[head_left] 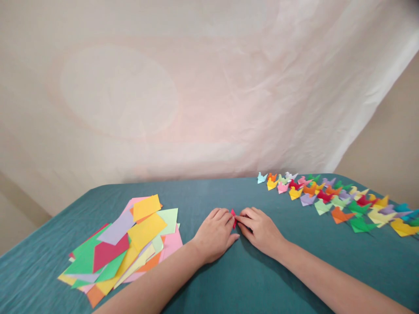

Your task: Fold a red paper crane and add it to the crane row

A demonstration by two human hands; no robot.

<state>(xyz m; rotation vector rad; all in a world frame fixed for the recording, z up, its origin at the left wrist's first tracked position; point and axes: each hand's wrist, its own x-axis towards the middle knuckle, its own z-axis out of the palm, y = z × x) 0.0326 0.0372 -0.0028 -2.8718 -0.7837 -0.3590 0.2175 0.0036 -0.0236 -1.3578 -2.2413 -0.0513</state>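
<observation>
Between my hands, low on the table, is a small piece of folded red paper [233,219], partly covered by fingers. My left hand [216,234] lies over its left side, with fingers bent together and pressing it. From the right, my right hand [260,229] pinches the paper's edge between the thumb and fingertips. How far the folding has shaped the paper is hard to make out, since only a narrow strip shows.
A loose pile of coloured paper sheets [147,231] lies to the left on the dark green tablecloth [203,288]. Rows of folded paper birds [324,207] stand at the back right. Behind the table hangs a pale cloth [203,96].
</observation>
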